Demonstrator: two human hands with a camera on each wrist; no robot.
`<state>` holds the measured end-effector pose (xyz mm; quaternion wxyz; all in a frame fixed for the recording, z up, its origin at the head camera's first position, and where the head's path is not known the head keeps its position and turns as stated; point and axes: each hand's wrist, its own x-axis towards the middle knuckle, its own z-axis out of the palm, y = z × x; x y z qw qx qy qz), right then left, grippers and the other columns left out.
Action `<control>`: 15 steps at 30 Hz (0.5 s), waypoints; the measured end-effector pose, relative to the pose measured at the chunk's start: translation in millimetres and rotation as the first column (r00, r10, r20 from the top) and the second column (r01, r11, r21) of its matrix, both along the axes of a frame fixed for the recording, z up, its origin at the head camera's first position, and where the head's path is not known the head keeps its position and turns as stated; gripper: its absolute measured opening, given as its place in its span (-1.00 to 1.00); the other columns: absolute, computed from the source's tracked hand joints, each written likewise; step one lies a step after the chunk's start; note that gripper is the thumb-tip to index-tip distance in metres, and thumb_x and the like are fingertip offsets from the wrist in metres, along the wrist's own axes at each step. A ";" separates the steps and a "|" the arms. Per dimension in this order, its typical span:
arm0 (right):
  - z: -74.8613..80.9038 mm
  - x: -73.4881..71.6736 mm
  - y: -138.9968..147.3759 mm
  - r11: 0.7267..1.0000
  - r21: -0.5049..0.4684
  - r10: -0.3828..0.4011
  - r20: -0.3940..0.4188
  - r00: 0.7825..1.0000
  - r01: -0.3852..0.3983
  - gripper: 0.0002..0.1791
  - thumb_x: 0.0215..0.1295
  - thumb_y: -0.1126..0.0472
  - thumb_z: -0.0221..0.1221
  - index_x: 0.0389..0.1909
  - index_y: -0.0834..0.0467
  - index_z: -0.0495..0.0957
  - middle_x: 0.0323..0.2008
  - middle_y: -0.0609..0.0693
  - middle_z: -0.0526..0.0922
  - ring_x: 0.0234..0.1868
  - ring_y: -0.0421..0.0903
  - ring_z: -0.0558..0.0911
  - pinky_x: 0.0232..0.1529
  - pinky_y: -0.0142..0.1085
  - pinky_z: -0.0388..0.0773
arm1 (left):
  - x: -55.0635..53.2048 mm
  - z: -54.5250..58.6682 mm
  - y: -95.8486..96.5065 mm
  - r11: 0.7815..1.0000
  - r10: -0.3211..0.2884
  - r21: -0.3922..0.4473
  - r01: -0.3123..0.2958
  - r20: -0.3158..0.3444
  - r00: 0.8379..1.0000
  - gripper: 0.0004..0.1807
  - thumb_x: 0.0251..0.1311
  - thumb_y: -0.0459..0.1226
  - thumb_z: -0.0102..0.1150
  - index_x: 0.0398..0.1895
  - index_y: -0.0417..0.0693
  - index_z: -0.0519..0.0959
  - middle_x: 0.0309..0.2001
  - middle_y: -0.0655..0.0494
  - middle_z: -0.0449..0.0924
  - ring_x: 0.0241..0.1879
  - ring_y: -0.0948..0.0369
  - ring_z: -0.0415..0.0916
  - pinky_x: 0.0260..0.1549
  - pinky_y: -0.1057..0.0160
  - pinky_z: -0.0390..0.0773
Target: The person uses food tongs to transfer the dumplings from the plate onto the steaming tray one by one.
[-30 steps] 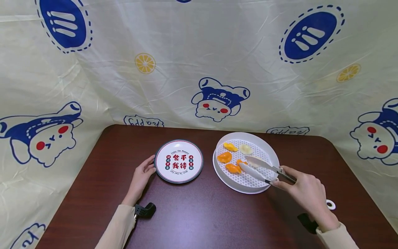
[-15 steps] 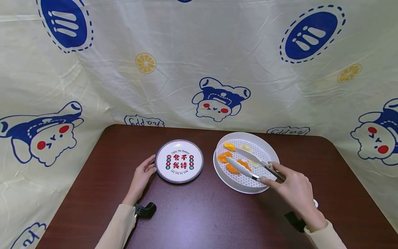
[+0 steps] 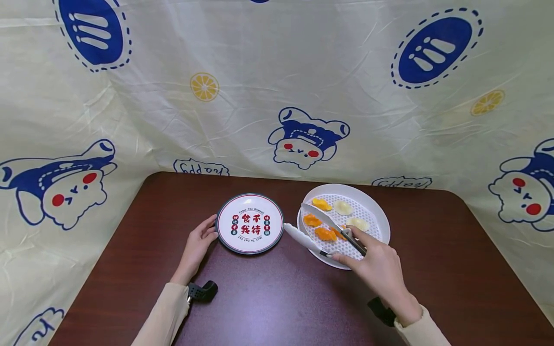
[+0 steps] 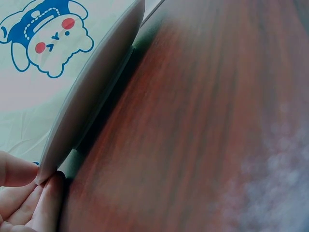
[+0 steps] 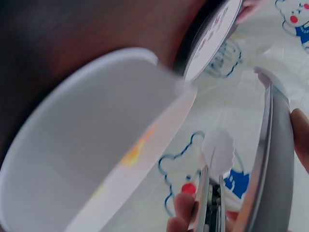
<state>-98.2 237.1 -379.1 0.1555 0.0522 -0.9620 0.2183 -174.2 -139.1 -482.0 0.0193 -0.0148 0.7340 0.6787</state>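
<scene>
In the head view my left hand [image 3: 196, 247] pinches the left rim of a round white plate [image 3: 249, 246] with red lettering. The left wrist view shows the thumb above the rim and fingers beneath it. My right hand [image 3: 381, 266] holds a pair of tongs [image 3: 325, 218] with white tips, spread apart with nothing between them. One tip reaches the plate's right edge; the other is over a round white perforated tray [image 3: 381, 216]. In the tray lie several orange and yellow dumpling-like pieces [image 3: 325, 234] and pale round ones [image 3: 343, 207]. The tongs hide part of one orange piece.
Plate and tray stand side by side on a dark brown wooden table [image 3: 268, 298]. Behind the table's back edge hangs a pale sheet [image 3: 242, 120] with printed blue bears and orange slices. A black wrist camera [image 3: 203, 292] sits on the left wrist.
My right hand has carried the tongs left across the tray towards the plate, and their tips have spread wider. The left hand and the plate have stayed put.
</scene>
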 end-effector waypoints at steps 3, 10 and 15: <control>-7.6 2.5 -11.6 1.000 -0.018 0.013 -0.018 1.000 -0.014 -0.14 -0.21 -0.15 0.48 0.12 0.25 0.54 -0.06 0.22 0.65 -0.20 0.22 0.64 -0.35 0.08 0.49 | 0.1 0.2 0.0 1.000 -0.004 0.003 0.004 -0.001 1.000 -0.46 0.30 -0.51 -0.08 0.37 -0.34 0.22 0.32 -0.29 0.23 0.23 -0.08 0.30 -0.08 0.58 0.37; -24.3 8.2 -36.3 0.997 -0.069 0.033 -0.047 0.998 -0.036 -0.14 -0.28 -0.13 0.51 0.10 0.20 0.52 -0.05 0.13 0.65 -0.20 0.12 0.64 -0.33 0.02 0.50 | -0.3 -0.2 -0.3 1.000 -0.002 0.005 0.002 0.003 1.000 -0.46 0.30 -0.50 -0.08 0.37 -0.33 0.23 0.32 -0.28 0.24 0.23 -0.07 0.31 -0.08 0.58 0.37; -33.5 13.0 -49.0 0.993 -0.110 0.029 -0.065 0.998 -0.036 -0.09 -0.32 -0.10 0.54 0.14 0.21 0.50 -0.07 0.10 0.66 -0.13 0.09 0.63 -0.29 0.01 0.52 | -0.3 -0.2 -0.2 1.000 0.001 0.009 -0.001 0.002 1.000 -0.46 0.30 -0.51 -0.07 0.37 -0.34 0.23 0.32 -0.29 0.24 0.22 -0.07 0.31 -0.08 0.58 0.37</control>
